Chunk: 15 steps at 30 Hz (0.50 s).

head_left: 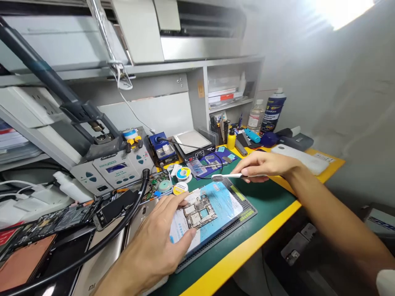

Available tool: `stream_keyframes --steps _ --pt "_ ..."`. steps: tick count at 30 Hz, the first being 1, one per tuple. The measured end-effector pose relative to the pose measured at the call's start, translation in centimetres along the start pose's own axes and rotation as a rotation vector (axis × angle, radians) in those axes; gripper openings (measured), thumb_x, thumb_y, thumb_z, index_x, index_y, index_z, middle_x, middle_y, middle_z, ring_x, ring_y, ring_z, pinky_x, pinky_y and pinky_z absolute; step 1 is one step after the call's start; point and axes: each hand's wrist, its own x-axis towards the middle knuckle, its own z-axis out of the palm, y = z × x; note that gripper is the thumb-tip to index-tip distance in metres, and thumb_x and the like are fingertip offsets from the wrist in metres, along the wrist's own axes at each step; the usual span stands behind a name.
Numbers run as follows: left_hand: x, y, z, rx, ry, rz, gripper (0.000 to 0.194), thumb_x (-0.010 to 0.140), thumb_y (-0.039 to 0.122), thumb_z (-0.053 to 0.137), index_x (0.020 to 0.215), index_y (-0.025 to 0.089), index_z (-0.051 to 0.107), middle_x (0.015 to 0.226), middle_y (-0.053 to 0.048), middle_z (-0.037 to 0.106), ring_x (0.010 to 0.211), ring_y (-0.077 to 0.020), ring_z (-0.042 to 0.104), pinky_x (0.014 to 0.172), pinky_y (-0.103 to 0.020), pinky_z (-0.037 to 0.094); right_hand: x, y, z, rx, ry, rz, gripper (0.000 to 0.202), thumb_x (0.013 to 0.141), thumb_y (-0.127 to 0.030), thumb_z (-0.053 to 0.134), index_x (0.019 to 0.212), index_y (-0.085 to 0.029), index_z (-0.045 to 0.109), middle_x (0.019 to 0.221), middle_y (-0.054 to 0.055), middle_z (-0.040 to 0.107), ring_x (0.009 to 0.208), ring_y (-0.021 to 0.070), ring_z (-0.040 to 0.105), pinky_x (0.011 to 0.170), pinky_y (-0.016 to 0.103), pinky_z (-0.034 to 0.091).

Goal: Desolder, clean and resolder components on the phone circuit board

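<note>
My left hand lies over the left end of a blue and white box. Its fingertips and thumb touch the upper and lower left edges of a phone circuit board on top of the box, holding it there. Above the box's far right corner, my right hand is closed around a white-handled brush. The brush's greyish head points left and hangs just above the box, apart from the board. Beneath the box is a dark perforated mat.
A black hose curves past phone parts at left. A hot-air station, solder spools and a heating plate stand behind. A yellow bottle and a spray can are at back right. The green desk mat has a yellow border.
</note>
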Motion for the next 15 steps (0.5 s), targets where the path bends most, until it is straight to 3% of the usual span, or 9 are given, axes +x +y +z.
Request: stream_keyframes --steps 4,9,12,15 --pt "0.2 0.0 -0.2 0.023 0.013 0.004 0.055 0.095 0.039 0.063 0.146 0.018 0.058 0.135 -0.015 0.072 0.128 -0.0320 0.070 0.114 -0.058 0.057 0.8 1.9 -0.5 0.104 -0.050 -0.001 0.032 0.110 -0.046 0.066 0.122 -0.016 0.070 0.087 -0.001 0.070 0.056 0.0090 0.059 0.048 0.021 0.051" --pt "0.2 -0.8 0.1 0.055 0.041 0.026 0.055 0.093 0.034 0.068 0.145 0.018 0.061 0.137 -0.014 0.074 0.128 -0.0283 0.073 0.113 -0.052 0.059 1.5 3.1 -0.9 0.109 0.030 0.003 0.026 0.108 -0.038 0.071 0.123 -0.016 0.071 0.101 0.003 0.075 0.071 0.0136 0.070 0.060 0.027 0.062" --pt "0.4 -1.7 0.5 0.075 0.083 0.044 0.052 0.091 0.035 0.068 0.140 0.019 0.066 0.134 -0.014 0.077 0.125 -0.0297 0.076 0.111 -0.052 0.061 2.7 3.3 -0.9 0.073 0.191 -0.010 0.025 0.107 -0.036 0.073 0.122 -0.016 0.071 0.109 0.005 0.076 0.081 0.0167 0.074 0.068 0.032 0.065" --pt "0.6 -2.4 0.8 0.084 0.114 0.064 0.056 0.087 0.036 0.071 0.142 0.023 0.068 0.133 -0.011 0.079 0.122 -0.0299 0.078 0.110 -0.047 0.063 4.2 3.6 -1.1 0.027 0.454 -0.016 0.031 0.107 -0.038 0.072 0.131 -0.017 0.070 0.121 0.008 0.075 0.093 0.0211 0.076 0.078 0.038 0.067"
